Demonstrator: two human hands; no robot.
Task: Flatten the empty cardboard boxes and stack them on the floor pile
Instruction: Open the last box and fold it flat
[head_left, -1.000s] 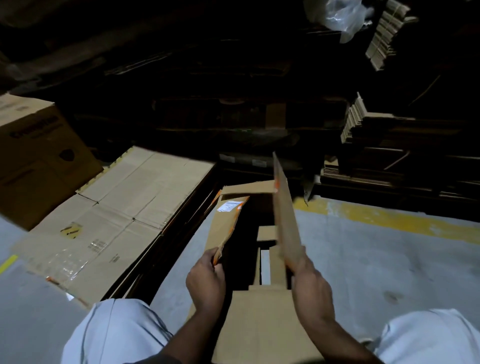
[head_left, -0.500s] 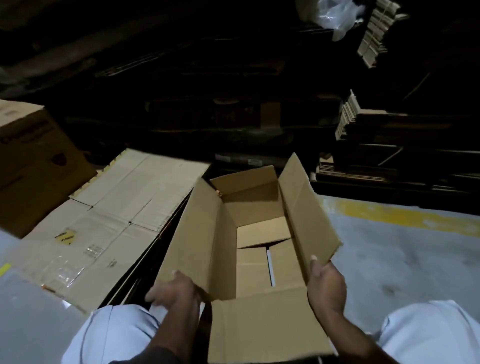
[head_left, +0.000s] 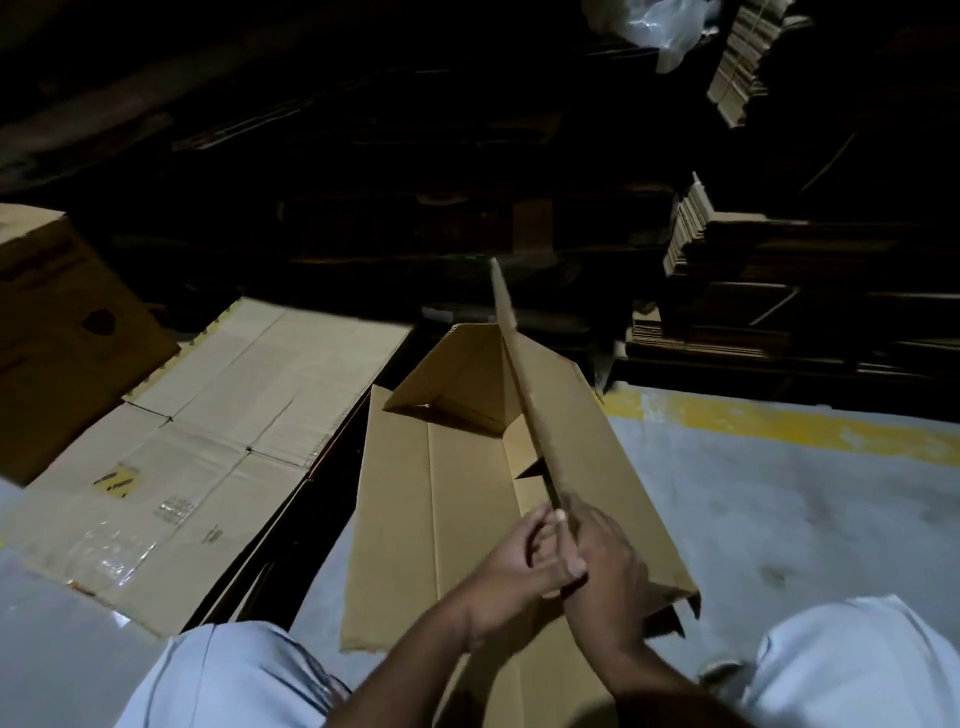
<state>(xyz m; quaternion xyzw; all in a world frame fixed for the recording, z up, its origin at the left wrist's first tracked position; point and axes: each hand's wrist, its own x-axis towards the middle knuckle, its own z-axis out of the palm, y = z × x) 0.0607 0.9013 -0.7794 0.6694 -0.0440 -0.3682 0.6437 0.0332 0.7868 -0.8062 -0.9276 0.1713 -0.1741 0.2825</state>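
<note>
In a dim storeroom, we hold a half-collapsed cardboard box (head_left: 457, 499) between our knees, its wide panel laid open toward the left and one long flap (head_left: 524, 395) standing on edge, running away from us toward the dark shelving. Our left hand (head_left: 519, 566) and right hand (head_left: 605, 561) meet at the near end of that raised flap, both forearms angling up from the bottom of the frame and converging. The left hand's fingers curl round the flap's edge, thumb on top; the right hand closes against it from the other side, knuckles outward. The box rests over the grey floor (head_left: 779, 519), just right of the floor pile (head_left: 223, 441) of flattened cartons. An upright carton (head_left: 57, 332) stands at far left; a yellow floor line (head_left: 789, 423) runs behind.
</note>
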